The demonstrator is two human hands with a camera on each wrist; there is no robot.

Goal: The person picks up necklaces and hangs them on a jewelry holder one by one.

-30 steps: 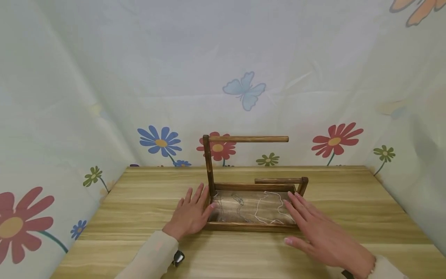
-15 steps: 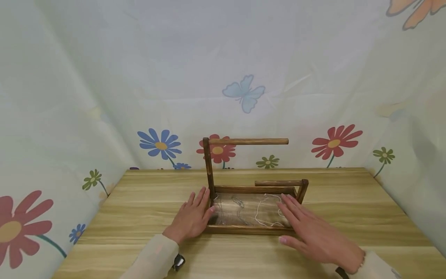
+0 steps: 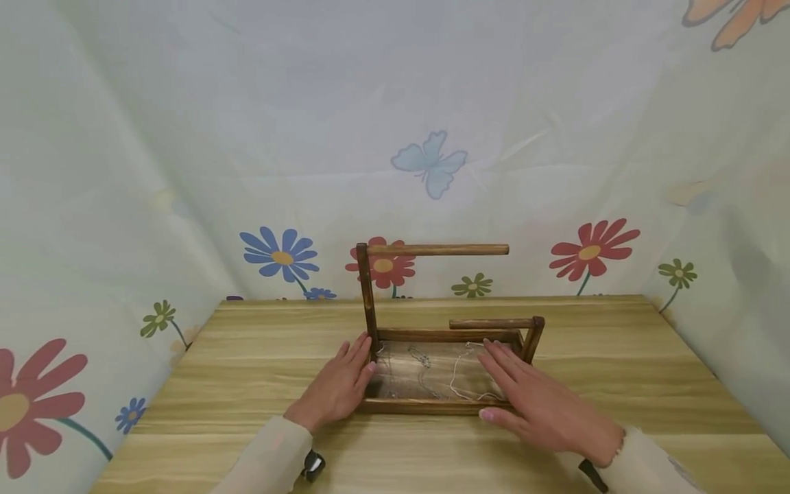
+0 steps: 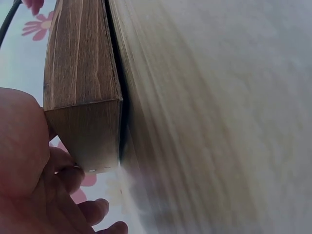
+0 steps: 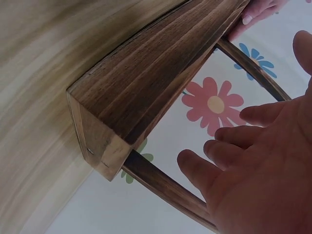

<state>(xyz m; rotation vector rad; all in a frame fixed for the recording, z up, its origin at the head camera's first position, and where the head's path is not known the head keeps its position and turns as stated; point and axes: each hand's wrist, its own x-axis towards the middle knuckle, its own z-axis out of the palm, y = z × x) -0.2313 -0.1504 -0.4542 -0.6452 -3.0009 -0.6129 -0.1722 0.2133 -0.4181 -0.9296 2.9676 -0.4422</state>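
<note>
A dark wooden jewelry stand with a shallow tray base sits on the table. Its tall left post carries a long upper bar, and a short lower bar extends from the right post. In the tray lie a silver chain and a white necklace, the latter partly hidden by my right hand. My left hand lies along the tray's left end with its fingers extended. Over the tray's right end hovers my right hand, fingers straight, holding nothing; the right wrist view shows its palm beside the tray.
The stand rests on a light wood-grain table. Behind the table's back edge hangs a pale cloth backdrop printed with flowers and butterflies, which also closes off both sides.
My right hand has shifted left, further over the tray, covering more of the white necklace. The left hand has stayed at the tray's left end. The stand keeps its place.
</note>
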